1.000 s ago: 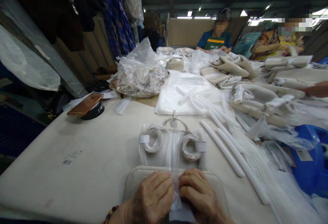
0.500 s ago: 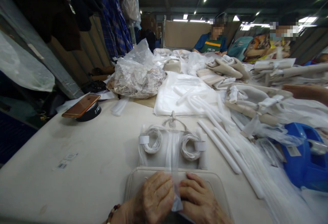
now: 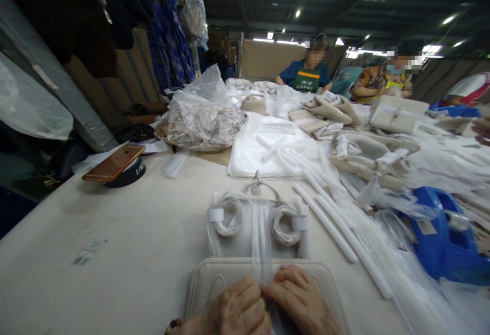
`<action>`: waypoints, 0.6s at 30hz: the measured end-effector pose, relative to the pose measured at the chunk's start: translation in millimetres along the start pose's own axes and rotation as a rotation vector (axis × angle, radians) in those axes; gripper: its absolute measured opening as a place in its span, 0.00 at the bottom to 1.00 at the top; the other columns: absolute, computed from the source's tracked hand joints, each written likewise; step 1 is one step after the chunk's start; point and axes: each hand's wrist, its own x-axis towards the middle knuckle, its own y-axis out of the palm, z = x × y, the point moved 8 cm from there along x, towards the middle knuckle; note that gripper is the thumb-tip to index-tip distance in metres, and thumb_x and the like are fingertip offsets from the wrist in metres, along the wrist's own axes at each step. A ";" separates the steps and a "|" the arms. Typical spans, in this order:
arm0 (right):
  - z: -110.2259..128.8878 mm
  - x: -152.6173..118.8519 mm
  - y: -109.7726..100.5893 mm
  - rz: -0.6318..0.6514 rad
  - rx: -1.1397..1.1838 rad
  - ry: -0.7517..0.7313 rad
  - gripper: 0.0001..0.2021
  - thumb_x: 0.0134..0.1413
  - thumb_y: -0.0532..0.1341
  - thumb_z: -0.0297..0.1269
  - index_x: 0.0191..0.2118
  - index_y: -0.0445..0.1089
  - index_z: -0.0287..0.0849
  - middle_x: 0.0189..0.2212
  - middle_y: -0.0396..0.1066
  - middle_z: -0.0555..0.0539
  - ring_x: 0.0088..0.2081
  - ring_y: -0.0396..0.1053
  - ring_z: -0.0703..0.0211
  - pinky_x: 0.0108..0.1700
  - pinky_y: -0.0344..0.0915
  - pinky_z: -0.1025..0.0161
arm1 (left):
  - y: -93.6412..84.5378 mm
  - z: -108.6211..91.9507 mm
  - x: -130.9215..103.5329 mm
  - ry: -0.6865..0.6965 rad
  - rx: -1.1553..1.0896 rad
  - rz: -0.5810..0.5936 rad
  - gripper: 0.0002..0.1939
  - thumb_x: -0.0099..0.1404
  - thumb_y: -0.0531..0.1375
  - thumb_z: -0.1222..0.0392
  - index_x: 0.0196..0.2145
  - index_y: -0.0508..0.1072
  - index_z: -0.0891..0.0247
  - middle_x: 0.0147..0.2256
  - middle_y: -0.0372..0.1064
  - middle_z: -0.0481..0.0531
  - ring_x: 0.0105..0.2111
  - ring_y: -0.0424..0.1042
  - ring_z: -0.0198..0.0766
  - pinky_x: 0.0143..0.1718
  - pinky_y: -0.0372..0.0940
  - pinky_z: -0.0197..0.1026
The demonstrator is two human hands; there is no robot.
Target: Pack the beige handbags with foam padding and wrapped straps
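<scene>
A cream bag (image 3: 202,279) lies flat at the near table edge. Its upper part (image 3: 245,238) carries two coiled white straps (image 3: 229,217) (image 3: 285,222), each bound with a white band. A clear plastic strip (image 3: 261,238) runs down the middle of the bag. My left hand (image 3: 233,312) and my right hand (image 3: 300,302) rest side by side on the bag, fingertips pinched on the lower end of the strip. The bottom of the frame cuts both hands off.
White foam tubes (image 3: 329,222) lie to the right, with a blue plastic object (image 3: 444,243) beyond. A phone (image 3: 114,162) sits on a dark cap at left. A stuffed plastic bag (image 3: 201,118), flat plastic bags (image 3: 268,146) and folded cream bags (image 3: 333,108) lie farther back. Other people sit at the far end.
Both hands have slid lower in the frame and closer together on the strip. The view has tilted up, showing more ceiling.
</scene>
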 end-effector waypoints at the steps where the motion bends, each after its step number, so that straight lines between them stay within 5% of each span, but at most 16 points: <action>1: 0.0 0.5 0.5 -0.012 -0.004 0.006 0.19 0.68 0.41 0.41 0.49 0.64 0.39 0.26 0.72 0.51 0.30 0.69 0.61 0.38 0.63 0.62 | -0.5 -1.4 -0.7 0.006 0.012 -0.008 0.19 0.69 0.44 0.73 0.27 0.69 0.69 0.23 0.69 0.50 0.25 0.70 0.34 0.34 0.67 0.38; 7: -2.2 -5.4 0.7 -0.135 -0.023 -0.022 0.18 0.68 0.44 0.38 0.38 0.69 0.40 0.22 0.70 0.53 0.29 0.68 0.65 0.40 0.61 0.64 | 2.7 -1.9 -5.0 -0.029 0.018 -0.047 0.16 0.66 0.46 0.77 0.26 0.68 0.69 0.24 0.69 0.50 0.24 0.69 0.33 0.29 0.65 0.37; 11: -1.0 -4.7 0.4 -0.128 0.022 -0.032 0.18 0.68 0.46 0.40 0.34 0.70 0.40 0.22 0.70 0.53 0.30 0.68 0.64 0.40 0.61 0.64 | 2.6 13.0 -8.1 -0.131 -0.235 -0.094 0.18 0.69 0.43 0.71 0.27 0.66 0.68 0.20 0.63 0.49 0.22 0.64 0.34 0.23 0.61 0.36; 14: -1.3 -1.5 -2.9 -0.117 0.065 -0.006 0.18 0.67 0.46 0.42 0.33 0.69 0.41 0.22 0.71 0.53 0.30 0.68 0.65 0.37 0.62 0.64 | -2.5 25.4 -16.0 -0.200 -0.275 -0.160 0.14 0.70 0.44 0.67 0.37 0.68 0.73 0.28 0.69 0.56 0.32 0.69 0.38 0.32 0.67 0.39; 18: -4.5 -3.7 -0.2 -0.018 0.090 0.023 0.13 0.66 0.50 0.38 0.34 0.70 0.43 0.25 0.73 0.53 0.32 0.69 0.65 0.38 0.64 0.65 | 4.4 26.8 -17.6 -0.187 -0.245 0.012 0.16 0.70 0.44 0.68 0.45 0.68 0.77 0.40 0.70 0.62 0.45 0.67 0.43 0.46 0.66 0.42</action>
